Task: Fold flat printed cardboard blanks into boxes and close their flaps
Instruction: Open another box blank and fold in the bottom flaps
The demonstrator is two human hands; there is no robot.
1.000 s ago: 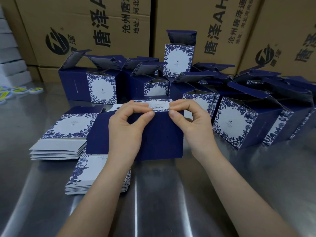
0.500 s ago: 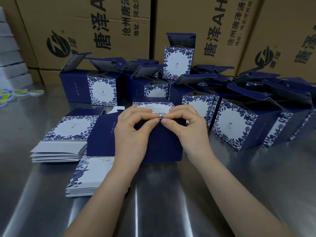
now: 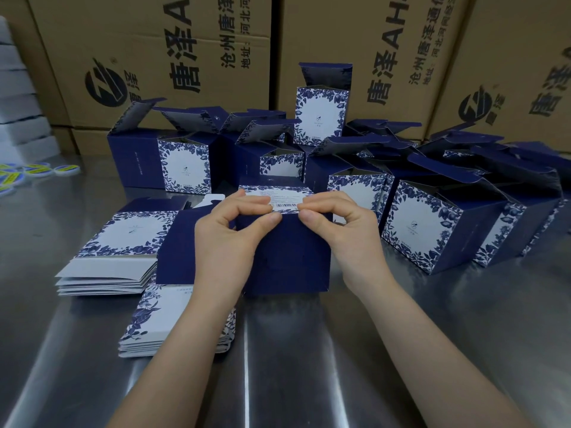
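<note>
Brown cartons [image 3: 154, 57] line the back | steel table [image 3: 309, 366] bears a cluster of open-lidded boxes [image 3: 423, 223] | navy box [image 3: 290, 257] stands at centre, just beside stacked flat blanks [image 3: 123, 242] | left hand [image 3: 225, 236] and right hand [image 3: 346, 230], fingers curled, each pinch the near edge of its barcoded top flap [image 3: 278, 196].

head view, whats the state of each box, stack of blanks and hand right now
box in hands, upright, barcode flap folded down on top
left hand, pinches the box's top front edge
right hand, pinches the same edge
boxes behind, erected, top flaps open
left stack of blanks, flat, unfolded
near stack of blanks, flat, unfolded
</note>
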